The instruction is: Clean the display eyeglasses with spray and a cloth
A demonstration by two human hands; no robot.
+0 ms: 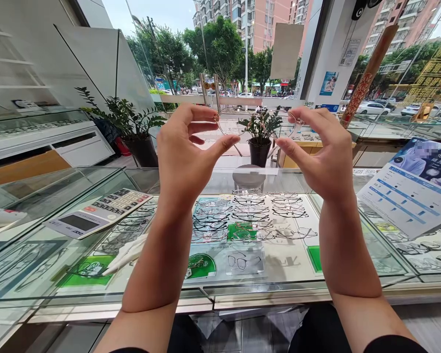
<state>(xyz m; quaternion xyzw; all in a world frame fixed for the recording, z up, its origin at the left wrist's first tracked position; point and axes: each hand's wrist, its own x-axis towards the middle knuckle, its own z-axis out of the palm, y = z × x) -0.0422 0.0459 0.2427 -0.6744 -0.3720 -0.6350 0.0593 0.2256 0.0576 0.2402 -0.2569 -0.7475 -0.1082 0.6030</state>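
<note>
Over glass counter [279,290], left hand [185,154] and right hand [325,157] pinch thin glasses [226,131].

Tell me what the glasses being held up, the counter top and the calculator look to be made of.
Glasses, pinched between left hand and right hand: very thin wire rim, probably metal, with clear lenses. Counter top: clear, glossy glass, since the display frames beneath show through and it carries reflections. Calculator: likely plastic, with a matte grey casing and dark keys.
</note>
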